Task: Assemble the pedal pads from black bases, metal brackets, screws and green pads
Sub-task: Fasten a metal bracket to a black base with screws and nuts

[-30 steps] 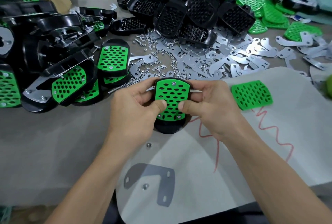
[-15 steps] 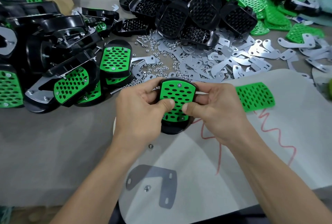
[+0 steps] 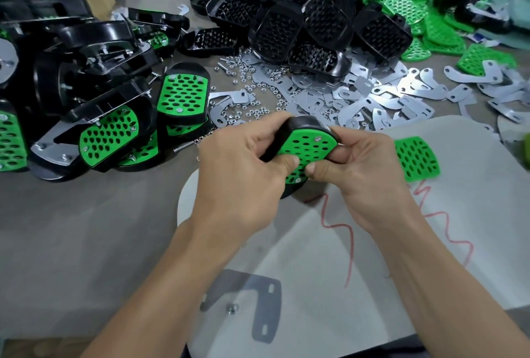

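While tilted, pedal pad (image 3: 308,151) gripped by both hands, left hand (image 3: 241,177) and right hand (image 3: 364,177), thumbs on green.

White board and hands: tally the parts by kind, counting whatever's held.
Green pad: 1, loose
Metal bracket: 1, lying flat
Small fastener: 1, beside the bracket
Pedal assembly: 1, gripped by the left hand and the right hand
Total: 4
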Action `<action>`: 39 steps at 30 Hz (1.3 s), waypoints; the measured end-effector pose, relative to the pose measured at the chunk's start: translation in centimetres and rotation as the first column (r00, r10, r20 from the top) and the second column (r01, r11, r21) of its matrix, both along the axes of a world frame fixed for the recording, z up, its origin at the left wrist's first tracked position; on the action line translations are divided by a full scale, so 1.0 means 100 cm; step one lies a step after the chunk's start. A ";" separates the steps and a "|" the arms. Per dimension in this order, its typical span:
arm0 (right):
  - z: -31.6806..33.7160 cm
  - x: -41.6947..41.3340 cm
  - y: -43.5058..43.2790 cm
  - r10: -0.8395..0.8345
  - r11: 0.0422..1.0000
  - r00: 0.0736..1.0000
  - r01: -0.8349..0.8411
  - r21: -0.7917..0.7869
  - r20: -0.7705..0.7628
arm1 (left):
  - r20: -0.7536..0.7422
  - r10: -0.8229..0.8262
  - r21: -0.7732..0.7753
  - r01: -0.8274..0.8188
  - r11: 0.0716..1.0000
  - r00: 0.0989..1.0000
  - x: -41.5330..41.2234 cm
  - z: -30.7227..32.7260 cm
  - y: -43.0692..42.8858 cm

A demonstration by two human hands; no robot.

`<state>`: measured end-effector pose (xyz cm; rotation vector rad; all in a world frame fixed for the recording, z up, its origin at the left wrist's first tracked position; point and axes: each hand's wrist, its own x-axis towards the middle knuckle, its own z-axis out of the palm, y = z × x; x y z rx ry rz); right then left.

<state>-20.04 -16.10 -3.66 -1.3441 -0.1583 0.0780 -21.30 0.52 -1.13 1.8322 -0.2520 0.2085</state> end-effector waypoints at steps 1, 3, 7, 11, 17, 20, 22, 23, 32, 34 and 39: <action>-0.001 -0.001 -0.001 -0.007 1.000 1.000 0.007 -0.013 0.001 | 0.004 0.002 0.023 -0.002 1.000 1.000 -0.001 0.000 -0.002; -0.001 -0.001 -0.002 -0.018 0.999 1.000 0.018 -0.027 0.008 | 0.016 0.012 0.059 -0.013 0.998 1.000 -0.002 0.000 -0.004; 0.000 -0.001 -0.003 -0.035 0.999 0.999 0.036 -0.034 0.030 | 0.043 0.031 0.099 -0.035 0.994 0.999 -0.005 0.003 -0.006; 0.005 -0.002 -0.003 -0.072 0.988 0.992 0.086 -0.127 0.108 | 0.093 0.026 0.160 -0.041 0.986 0.995 -0.007 0.004 -0.002; 0.012 -0.008 -0.001 -0.157 0.886 0.950 0.256 -0.387 0.269 | 0.325 0.074 0.390 -0.205 0.898 0.943 -0.017 -0.003 0.008; 0.013 -0.015 0.004 -0.151 0.846 0.930 0.297 -0.443 0.335 | 0.422 0.042 0.401 -0.228 0.887 0.906 -0.023 -0.010 0.018; 0.012 -0.022 0.006 -0.124 0.842 0.918 0.299 -0.450 0.378 | 0.507 -0.023 0.437 -0.234 0.869 0.862 -0.027 -0.013 0.024; 0.011 -0.025 0.005 -0.107 0.833 0.905 0.308 -0.459 0.413 | 0.537 -0.067 0.461 -0.226 0.858 0.841 -0.030 -0.015 0.027; 0.009 -0.023 -0.003 0.076 0.629 0.697 0.522 -0.576 0.713 | 0.607 -0.220 0.557 -0.212 0.803 0.764 -0.026 -0.022 0.035; 0.007 -0.016 -0.001 0.078 0.632 0.674 0.536 -0.560 0.734 | 0.613 -0.247 0.571 -0.205 0.795 0.750 -0.018 -0.023 0.035; -0.003 -0.023 -0.009 0.198 0.588 0.719 0.456 -0.668 0.666 | 0.540 -0.454 0.728 -0.123 0.674 0.708 -0.017 -0.022 0.042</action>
